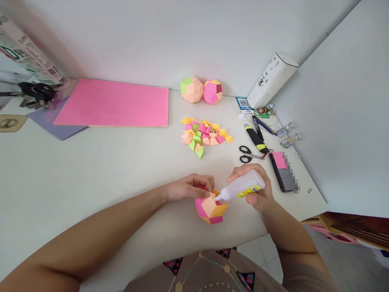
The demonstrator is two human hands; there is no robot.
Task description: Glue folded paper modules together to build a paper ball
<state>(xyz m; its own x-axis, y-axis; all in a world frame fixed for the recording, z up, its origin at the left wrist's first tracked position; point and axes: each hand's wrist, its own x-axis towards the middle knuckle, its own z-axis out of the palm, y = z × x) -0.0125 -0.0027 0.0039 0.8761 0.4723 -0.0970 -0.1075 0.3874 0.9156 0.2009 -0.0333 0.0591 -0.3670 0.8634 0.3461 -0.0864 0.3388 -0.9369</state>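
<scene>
A partly open paper ball [209, 209] of pink, peach and orange folded pieces is at the front of the white table. My left hand [193, 187] holds its upper left rim between thumb and fingers. In my right hand [261, 190] is a white glue bottle [243, 184] with a yellow label, tilted so that its nozzle points down left at the ball's peach piece. Beyond the hands lies a loose pile of folded paper pieces [206, 134] in green, orange, pink and peach. Two closed paper balls [192, 90] stand against the wall.
Pink paper sheets [115, 103] lie at the back left over a purple sheet [57, 123]. On the right are scissors [251, 154], a cutter [256, 138], pens, small glass bottles, a phone [282, 172] and a white cylinder [270, 81]. The table's right edge runs diagonally.
</scene>
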